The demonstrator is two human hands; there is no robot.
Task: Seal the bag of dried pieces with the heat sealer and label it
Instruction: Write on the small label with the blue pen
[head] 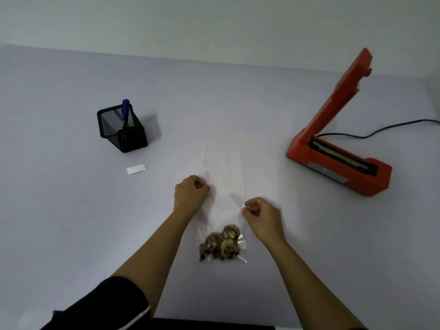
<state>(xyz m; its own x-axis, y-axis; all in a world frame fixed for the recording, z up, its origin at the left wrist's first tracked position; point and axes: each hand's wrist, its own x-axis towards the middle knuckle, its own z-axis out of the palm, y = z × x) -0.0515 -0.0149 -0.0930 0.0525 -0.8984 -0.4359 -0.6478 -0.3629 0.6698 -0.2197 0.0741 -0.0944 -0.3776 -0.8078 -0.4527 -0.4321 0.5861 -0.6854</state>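
A long clear plastic bag (225,177) lies flat on the pale table, its open end pointing away from me. Brown dried pieces (220,244) sit bunched at its near end. My left hand (190,195) pinches the bag's left edge about midway. My right hand (260,214) pinches the right edge, slightly nearer to me. The red heat sealer (338,160) stands at the right with its arm raised upright. A small white label (135,169) lies to the left on the table.
A black mesh pen holder (122,129) with a blue pen (125,110) stands at the left, behind the label. The sealer's black cable (390,127) runs off to the right edge. The wall rises behind the table's far edge.
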